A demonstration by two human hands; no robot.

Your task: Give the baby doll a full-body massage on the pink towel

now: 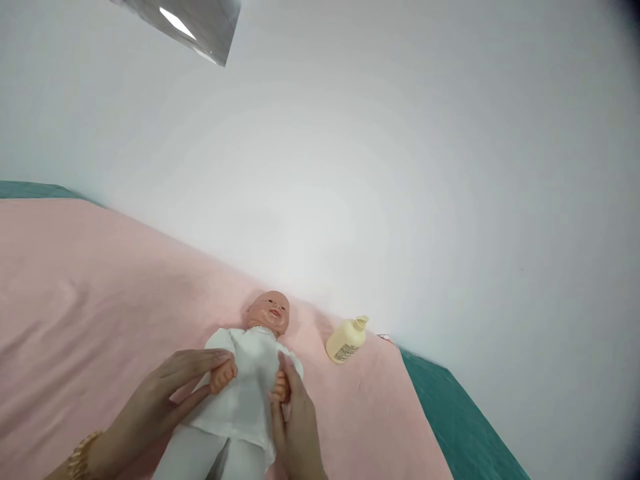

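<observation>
A baby doll (247,377) in a white top and white trousers lies on its back on a pink sheet (125,300), head toward the wall. My left hand (167,383) pinches the doll's hand on the left side of the picture between thumb and fingers. On the other side, my right hand (299,420) holds the doll's other hand the same way. Both doll hands rest over its chest and belly. To the right of the doll's head stands a pale yellow pump bottle (346,341), apart from my hands.
A plain white wall (350,167) rises right behind the pink sheet. Green surface (455,407) shows past the sheet's right edge and at the far left. A shiny grey panel (200,27) hangs at the top. A bracelet (84,457) circles my left wrist.
</observation>
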